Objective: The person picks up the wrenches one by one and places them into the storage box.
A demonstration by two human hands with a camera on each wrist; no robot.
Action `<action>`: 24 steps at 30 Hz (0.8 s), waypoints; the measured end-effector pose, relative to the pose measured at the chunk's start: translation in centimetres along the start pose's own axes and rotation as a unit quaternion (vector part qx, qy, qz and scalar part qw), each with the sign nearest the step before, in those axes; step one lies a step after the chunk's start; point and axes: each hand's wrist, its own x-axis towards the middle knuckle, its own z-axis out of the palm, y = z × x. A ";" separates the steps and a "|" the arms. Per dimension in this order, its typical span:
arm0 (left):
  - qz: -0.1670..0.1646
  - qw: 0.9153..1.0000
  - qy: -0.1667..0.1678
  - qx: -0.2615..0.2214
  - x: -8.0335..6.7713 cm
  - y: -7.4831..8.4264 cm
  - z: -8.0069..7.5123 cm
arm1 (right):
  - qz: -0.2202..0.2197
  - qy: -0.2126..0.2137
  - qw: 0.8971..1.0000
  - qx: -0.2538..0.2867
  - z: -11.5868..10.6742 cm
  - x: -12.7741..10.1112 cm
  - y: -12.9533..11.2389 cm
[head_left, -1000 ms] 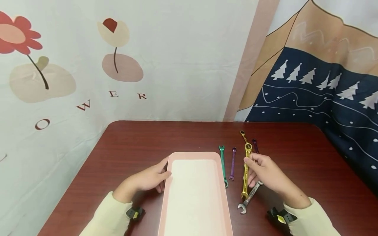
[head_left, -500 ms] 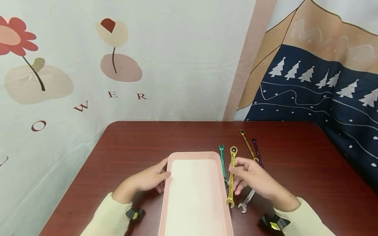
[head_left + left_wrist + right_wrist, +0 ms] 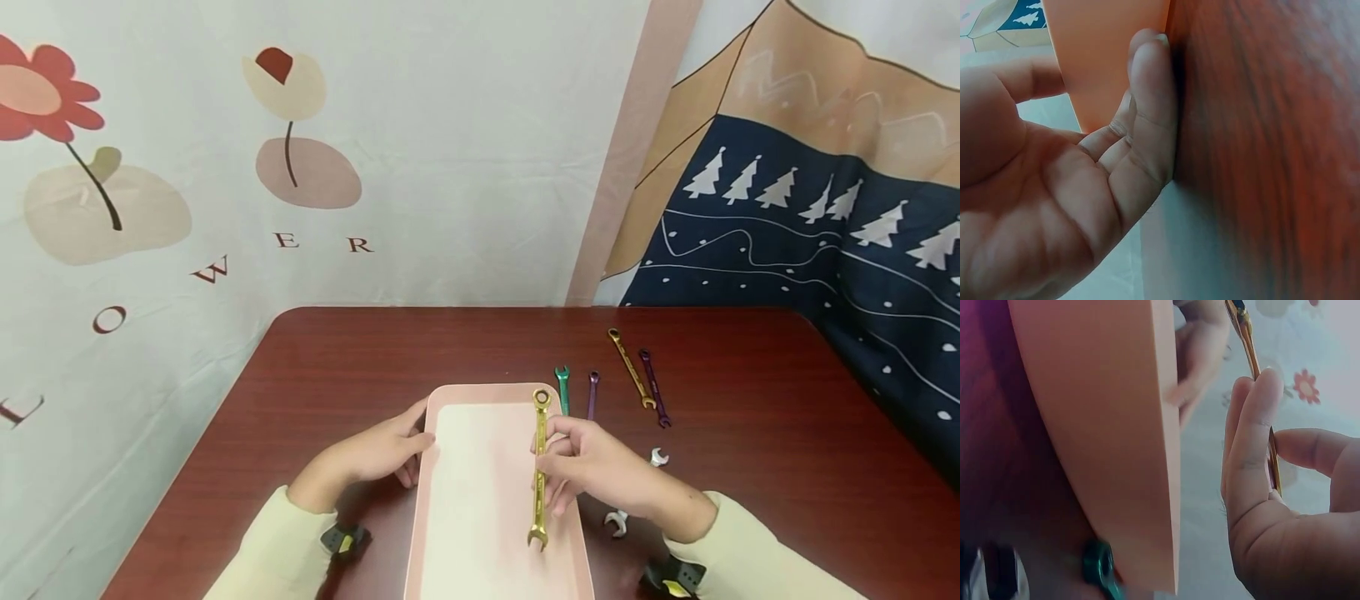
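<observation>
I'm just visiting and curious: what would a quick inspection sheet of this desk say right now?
Surface: dark red wooden table.
Job's things: gold wrench held over the pink tray, which has nothing lying in it.
Clutter: green wrench, small purple wrench, second gold wrench, dark purple wrench and silver wrench lie on the table right of the tray.
Grippers: right hand pinches the gold wrench; left hand rests against the tray's left side.
Cables: nothing seen.
Surroundings: flower-print cloth and tree-print cloth behind.

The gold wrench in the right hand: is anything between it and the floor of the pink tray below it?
Nothing visible. The gold wrench hangs over the bare floor of the pink tray, pinched by the right hand.
</observation>
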 end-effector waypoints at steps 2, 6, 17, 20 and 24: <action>0.001 1.000 -0.001 -0.003 0.0 -0.1 0.0 | 0.004 -0.009 1.000 0.011 0.5 0.3 0.0; 0.002 1.000 -0.001 -0.007 0.0 -0.1 0.1 | 0.007 -0.021 0.999 0.026 1.4 0.7 0.3; 0.003 1.000 0.004 -0.006 0.0 -0.1 0.2 | 0.029 -0.040 0.998 0.048 4.0 1.6 0.8; 0.003 1.000 0.004 -0.005 0.0 -0.1 0.3 | 0.038 -0.036 0.997 0.049 4.5 1.8 1.1; 0.001 1.000 0.009 -0.006 0.0 -0.1 0.3 | 0.043 -0.026 0.998 0.034 5.0 2.1 1.6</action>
